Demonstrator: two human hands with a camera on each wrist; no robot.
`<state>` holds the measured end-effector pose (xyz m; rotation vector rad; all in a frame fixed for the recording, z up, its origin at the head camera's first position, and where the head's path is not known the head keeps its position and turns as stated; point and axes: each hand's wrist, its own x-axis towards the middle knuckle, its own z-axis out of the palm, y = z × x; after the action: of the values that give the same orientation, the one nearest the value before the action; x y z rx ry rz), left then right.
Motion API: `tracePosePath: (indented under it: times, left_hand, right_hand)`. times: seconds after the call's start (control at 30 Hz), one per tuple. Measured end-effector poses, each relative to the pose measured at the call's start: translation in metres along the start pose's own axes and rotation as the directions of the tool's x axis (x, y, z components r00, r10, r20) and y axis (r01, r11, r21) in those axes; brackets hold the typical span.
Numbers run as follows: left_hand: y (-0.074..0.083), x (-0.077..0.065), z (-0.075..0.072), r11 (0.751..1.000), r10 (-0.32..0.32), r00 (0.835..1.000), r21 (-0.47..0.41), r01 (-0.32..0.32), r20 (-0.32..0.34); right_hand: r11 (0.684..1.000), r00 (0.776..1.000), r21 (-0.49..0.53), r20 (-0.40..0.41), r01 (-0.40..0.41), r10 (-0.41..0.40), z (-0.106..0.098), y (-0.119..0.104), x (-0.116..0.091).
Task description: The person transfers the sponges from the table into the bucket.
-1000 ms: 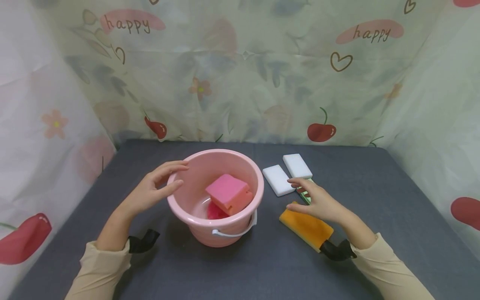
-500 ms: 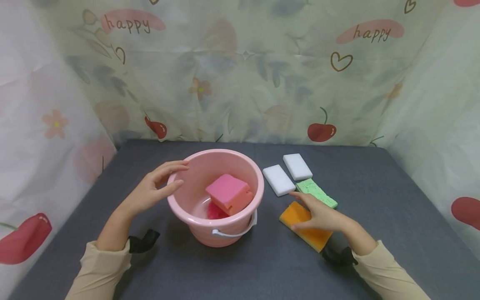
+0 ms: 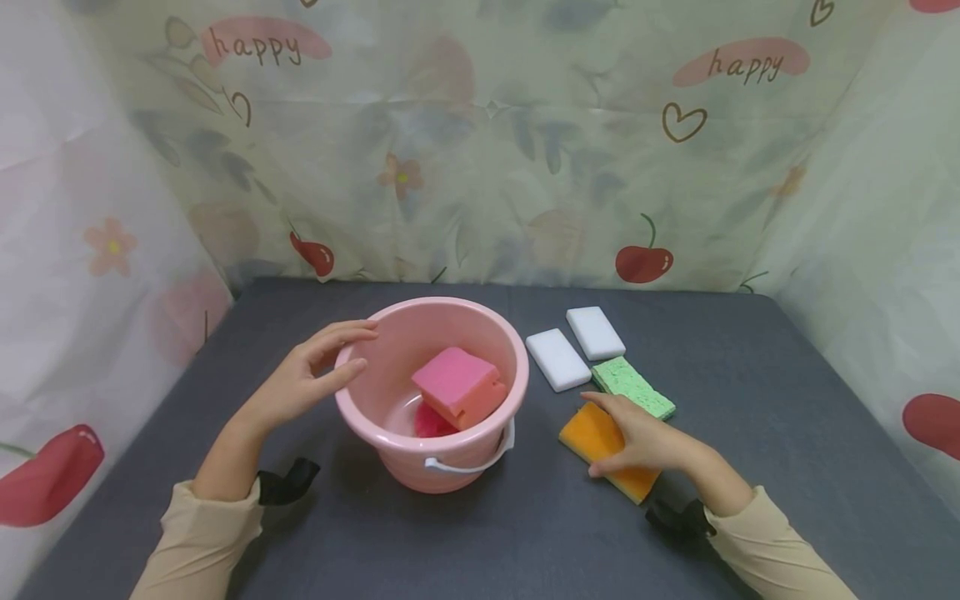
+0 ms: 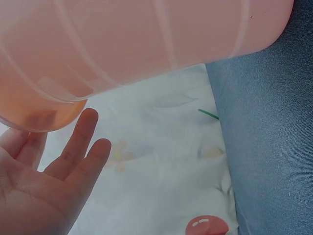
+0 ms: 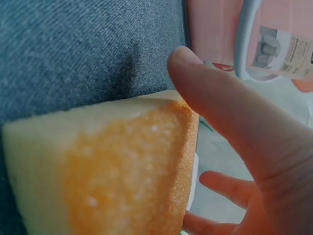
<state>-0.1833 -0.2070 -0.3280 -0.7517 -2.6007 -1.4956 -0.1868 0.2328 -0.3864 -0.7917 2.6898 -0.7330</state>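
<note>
My right hand [image 3: 647, 440] is over an orange sponge [image 3: 592, 433] lying on the dark cloth, thumb toward its near side and fingers toward its far side. In the right wrist view the thumb overlaps a corner of the sponge [image 5: 127, 166], with a gap between thumb and fingers. At the left rim of a pink bucket [image 3: 442, 457], my left hand [image 3: 300, 379] has its fingers spread and relaxed. Inside the bucket, a pink and orange sponge block [image 3: 457, 387] rests on something crimson [image 3: 431, 422]. The left wrist view shows the left fingertips close to the bucket's rim [image 4: 54, 125].
A green sponge [image 3: 633, 387] lies just behind the orange one. Two white sponges [image 3: 558, 360] are farther back, to the right of the bucket. A pale handle [image 3: 472, 464] hangs on the bucket's near side. Patterned curtains [image 3: 487, 167] enclose the dark table [image 3: 787, 417].
My right hand has come down and toward me, from above the green sponge to the orange one, uncovering the green sponge. The left hand has stayed at the bucket's rim.
</note>
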Motion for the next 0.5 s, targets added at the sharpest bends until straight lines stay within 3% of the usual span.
tracePosePath:
  times: [0.5]
  left_hand:
    - [0.0, 0.0001, -0.0006, 1.0, -0.017, 1.0, -0.004, 0.017, 0.006]
  right_hand:
    - [0.999, 1.0, -0.035, -0.007, 0.004, -0.005, -0.0037, -0.004, -0.0002]
